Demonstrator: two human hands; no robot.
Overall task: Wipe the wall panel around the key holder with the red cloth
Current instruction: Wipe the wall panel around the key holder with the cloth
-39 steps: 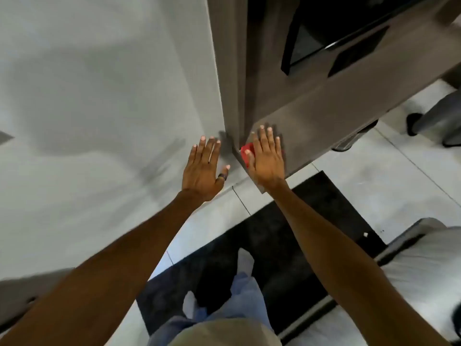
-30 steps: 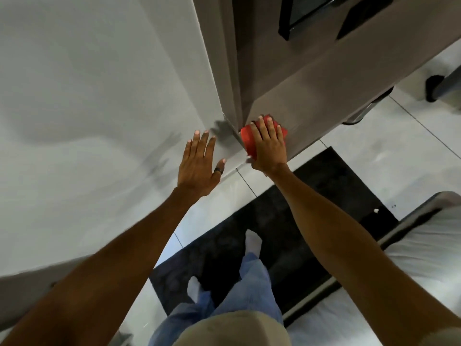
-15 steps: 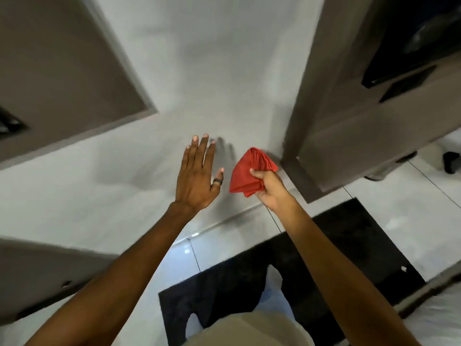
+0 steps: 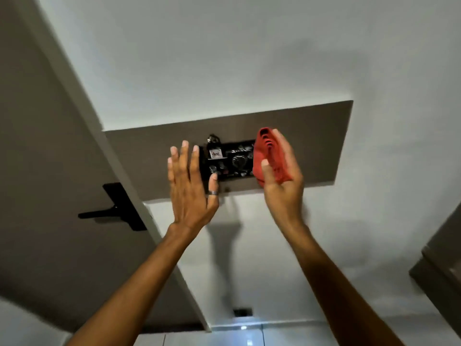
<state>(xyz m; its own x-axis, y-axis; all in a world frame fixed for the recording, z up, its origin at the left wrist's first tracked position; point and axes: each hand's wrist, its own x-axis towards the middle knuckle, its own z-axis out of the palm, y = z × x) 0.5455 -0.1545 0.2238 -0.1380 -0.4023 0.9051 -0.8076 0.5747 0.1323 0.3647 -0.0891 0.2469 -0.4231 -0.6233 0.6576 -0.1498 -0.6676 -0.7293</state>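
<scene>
A grey-brown wall panel [image 4: 311, 136] is fixed to the white wall, and a black key holder [image 4: 232, 159] with keys and a small tag hangs at its middle. My right hand [image 4: 280, 176] holds the folded red cloth [image 4: 267, 156] up in front of the key holder's right end, palm turned left. My left hand [image 4: 189, 181] is raised flat with fingers apart, covering the holder's left end; a ring sits on its thumb. Whether either hand touches the panel is unclear.
A grey-brown door [image 4: 50, 171] with a black lever handle [image 4: 117, 211] stands left of the panel. A dark cabinet corner [image 4: 441, 260] juts in at the right edge. A small black wall socket [image 4: 242, 312] sits low above the pale tiled floor [image 4: 249, 338].
My view swung up from the floor and cabinet to the wall panel. Both hands rose, and my right hand lifted the red cloth from the cabinet corner up to the key holder.
</scene>
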